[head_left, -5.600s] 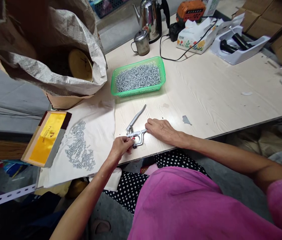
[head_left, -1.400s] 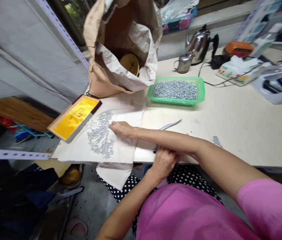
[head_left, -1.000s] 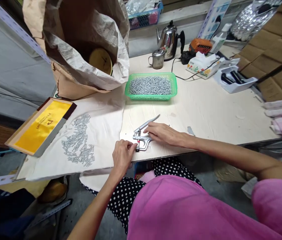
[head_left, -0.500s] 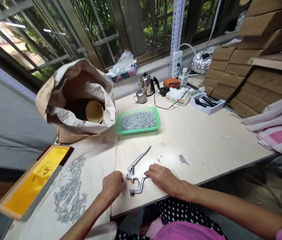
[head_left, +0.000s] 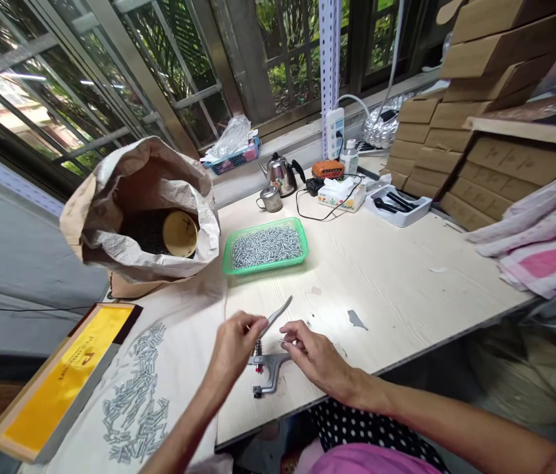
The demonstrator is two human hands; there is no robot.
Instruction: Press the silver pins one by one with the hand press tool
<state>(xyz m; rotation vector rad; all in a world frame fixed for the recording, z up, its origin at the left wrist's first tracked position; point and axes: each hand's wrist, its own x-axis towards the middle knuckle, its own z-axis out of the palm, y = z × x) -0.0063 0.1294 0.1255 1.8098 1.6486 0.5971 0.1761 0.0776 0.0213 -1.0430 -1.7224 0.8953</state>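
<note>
Near the front edge of the desk (head_left: 406,276), the metal press pliers (head_left: 268,355) lie flat. Left hand (head_left: 233,345) has its grip closed on the upper lever, right hand (head_left: 314,352) pinches a small metal piece beside the pliers' head. Loose metal pins (head_left: 134,408) sit on the white cloth (head_left: 193,329).

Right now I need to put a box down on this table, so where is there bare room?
The widest bare stretch of table lies right of the green basket, between the white tray and the front edge. It is crowded by the left hand, right hand, pliers tool and loose metal pieces.
</note>
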